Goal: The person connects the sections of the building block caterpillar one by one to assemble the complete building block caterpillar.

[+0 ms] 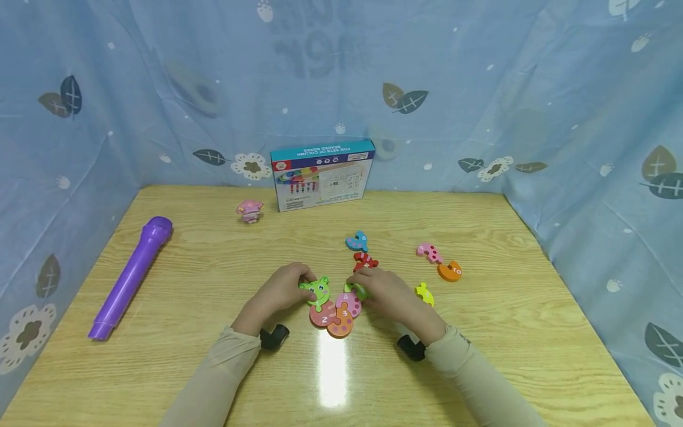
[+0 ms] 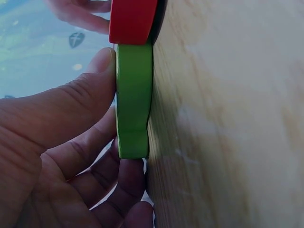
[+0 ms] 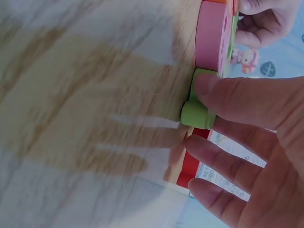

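My left hand [image 1: 285, 287] grips the green puzzle piece with a smiling face [image 1: 317, 293], thumb on its near edge in the left wrist view. Joined below it curve a red-brown piece numbered 2 [image 1: 322, 316], an orange piece numbered 3 [image 1: 340, 323] and a pink piece numbered 4 [image 1: 349, 302]. With thumb and fingers, my right hand [image 1: 386, 293] pinches a green piece [image 3: 198, 114] against the pink one's end; its top is mostly covered. A red piece [image 1: 365, 261] lies just beyond that hand, and a blue piece [image 1: 357, 241] sits farther back.
To the right lie a yellow piece [image 1: 424, 294], a pink piece numbered 9 [image 1: 429, 253] and an orange piece numbered 10 [image 1: 450, 271]. A purple tube [image 1: 131, 276] lies at left. Behind stand a pink figurine [image 1: 250, 210] and a box [image 1: 323, 178] before a blue curtain.
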The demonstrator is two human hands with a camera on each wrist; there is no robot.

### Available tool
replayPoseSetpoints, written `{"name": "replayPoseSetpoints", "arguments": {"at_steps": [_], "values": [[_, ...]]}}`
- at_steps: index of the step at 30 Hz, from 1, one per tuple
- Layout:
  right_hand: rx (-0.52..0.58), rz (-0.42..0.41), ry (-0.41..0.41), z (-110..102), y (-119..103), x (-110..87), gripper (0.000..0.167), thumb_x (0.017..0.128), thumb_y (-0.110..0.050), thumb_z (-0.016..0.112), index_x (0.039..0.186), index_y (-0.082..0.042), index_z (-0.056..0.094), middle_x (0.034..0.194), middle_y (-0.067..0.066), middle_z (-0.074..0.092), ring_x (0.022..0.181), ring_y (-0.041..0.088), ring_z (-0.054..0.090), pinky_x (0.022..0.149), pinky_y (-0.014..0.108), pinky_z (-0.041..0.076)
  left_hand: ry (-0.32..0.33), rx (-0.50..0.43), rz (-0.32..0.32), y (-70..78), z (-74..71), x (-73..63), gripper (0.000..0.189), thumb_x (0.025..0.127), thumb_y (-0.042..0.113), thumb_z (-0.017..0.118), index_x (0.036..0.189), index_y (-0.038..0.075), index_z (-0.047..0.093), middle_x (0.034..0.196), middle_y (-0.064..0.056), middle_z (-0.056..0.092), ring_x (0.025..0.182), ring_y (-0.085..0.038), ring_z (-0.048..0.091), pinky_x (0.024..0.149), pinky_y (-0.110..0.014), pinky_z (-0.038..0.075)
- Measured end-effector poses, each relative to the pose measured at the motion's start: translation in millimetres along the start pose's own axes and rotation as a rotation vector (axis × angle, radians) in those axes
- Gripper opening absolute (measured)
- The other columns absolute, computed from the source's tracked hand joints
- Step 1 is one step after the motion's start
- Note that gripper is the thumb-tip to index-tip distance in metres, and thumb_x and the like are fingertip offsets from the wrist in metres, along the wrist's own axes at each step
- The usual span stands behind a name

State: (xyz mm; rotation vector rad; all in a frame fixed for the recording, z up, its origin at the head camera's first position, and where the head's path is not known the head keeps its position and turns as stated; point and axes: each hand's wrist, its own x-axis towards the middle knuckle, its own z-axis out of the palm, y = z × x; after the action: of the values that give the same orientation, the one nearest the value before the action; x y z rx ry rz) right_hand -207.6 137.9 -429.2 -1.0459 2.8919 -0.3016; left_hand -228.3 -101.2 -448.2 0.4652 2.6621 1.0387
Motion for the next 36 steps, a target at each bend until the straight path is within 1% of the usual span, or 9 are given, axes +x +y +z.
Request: {"name": "replayPoseSetpoints", "arguments": {"at_steps": [3, 6, 12, 16, 22, 28, 32, 35, 36], "values": [[0.017, 0.005, 0.014, -2, 1, -2.9, 0.046, 0.075, -0.006, 0.075, 0.118, -0.013, 0.061, 0.118, 0.003, 0.058, 0.105, 0.022, 0.057, 0.083, 0.037, 0.048, 0.000, 0.002, 0.004, -0.7, 0.6, 0.3, 0.023, 0.070, 0.015, 0.079, 0.088, 0.010, 0.066, 0.082, 0.002, 0.056, 0.077, -0.014, 0.050, 0.075, -0.032, 0.042], [0.038, 0.014, 0.059, -7, 3, -9.4, 0.047, 0.074, -0.006, 0.075, 0.119, -0.011, 0.060, 0.118, 0.005, 0.058, 0.106, 0.023, 0.057, 0.084, 0.038, 0.048, 0.000, 0.003, 0.007, -0.9, 0.7, 0.2, 0.023, 0.070, 0.015, 0.079, 0.089, 0.010, 0.066, 0.083, 0.002, 0.057, 0.077, -0.013, 0.050, 0.075, -0.032, 0.042], [0.068, 0.095, 0.163, -20, 19, -37.5, 0.051, 0.072, -0.006, 0.077, 0.119, -0.007, 0.059, 0.117, 0.008, 0.058, 0.107, 0.026, 0.056, 0.087, 0.041, 0.046, -0.003, -0.005, 0.016, 0.6, 0.6, 0.4, 0.024, 0.071, 0.014, 0.079, 0.091, 0.008, 0.066, 0.084, 0.002, 0.058, 0.079, -0.014, 0.052, 0.077, -0.033, 0.043], [0.068, 0.171, 0.186, -24, 34, -55.6, 0.049, 0.073, -0.007, 0.076, 0.119, -0.007, 0.059, 0.118, 0.010, 0.057, 0.107, 0.028, 0.055, 0.085, 0.042, 0.047, -0.003, -0.008, 0.013, 0.8, 0.1, -0.2, 0.025, 0.071, 0.014, 0.079, 0.091, 0.008, 0.066, 0.085, 0.002, 0.058, 0.079, -0.014, 0.052, 0.077, -0.033, 0.044], [0.095, 0.266, 0.184, -26, 55, -73.1, 0.050, 0.074, -0.007, 0.075, 0.121, -0.005, 0.057, 0.123, 0.015, 0.054, 0.116, 0.034, 0.049, 0.088, 0.048, 0.044, -0.006, -0.014, 0.001, -0.8, 0.0, -1.2, 0.025, 0.071, 0.015, 0.079, 0.092, 0.009, 0.066, 0.085, 0.002, 0.057, 0.079, -0.014, 0.051, 0.076, -0.033, 0.043], [0.130, 0.315, 0.195, -28, 69, -78.7, 0.049, 0.077, -0.005, 0.072, 0.123, -0.003, 0.054, 0.120, 0.017, 0.053, 0.107, 0.034, 0.053, 0.084, 0.049, 0.045, -0.005, -0.014, 0.009, -3.6, -0.5, -2.2, 0.025, 0.072, 0.015, 0.078, 0.093, 0.008, 0.066, 0.085, 0.002, 0.057, 0.079, -0.014, 0.051, 0.076, -0.033, 0.044], [0.147, 0.316, 0.194, -30, 77, -73.7, 0.049, 0.078, -0.004, 0.071, 0.124, -0.003, 0.054, 0.117, 0.017, 0.054, 0.087, 0.029, 0.055, 0.076, 0.044, 0.045, -0.009, -0.015, 0.009, -4.0, -0.1, -1.6, 0.026, 0.072, 0.016, 0.079, 0.093, 0.008, 0.066, 0.085, 0.002, 0.058, 0.078, -0.013, 0.051, 0.075, -0.032, 0.044], [0.163, 0.292, 0.190, -32, 83, -63.8, 0.047, 0.079, -0.003, 0.070, 0.123, -0.001, 0.054, 0.117, 0.018, 0.055, 0.086, 0.030, 0.056, 0.076, 0.043, 0.045, -0.011, -0.019, 0.009, -3.3, 0.1, -1.2, 0.026, 0.071, 0.016, 0.079, 0.093, 0.009, 0.066, 0.085, 0.003, 0.058, 0.078, -0.013, 0.051, 0.075, -0.032, 0.044], [0.164, 0.287, 0.183, -33, 85, -59.5, 0.047, 0.080, -0.004, 0.069, 0.123, -0.001, 0.054, 0.117, 0.018, 0.055, 0.091, 0.032, 0.056, 0.078, 0.044, 0.046, -0.010, -0.020, 0.010, -3.0, 0.2, -1.2, 0.026, 0.071, 0.016, 0.079, 0.093, 0.009, 0.066, 0.085, 0.003, 0.058, 0.078, -0.013, 0.051, 0.075, -0.032, 0.044]]}}
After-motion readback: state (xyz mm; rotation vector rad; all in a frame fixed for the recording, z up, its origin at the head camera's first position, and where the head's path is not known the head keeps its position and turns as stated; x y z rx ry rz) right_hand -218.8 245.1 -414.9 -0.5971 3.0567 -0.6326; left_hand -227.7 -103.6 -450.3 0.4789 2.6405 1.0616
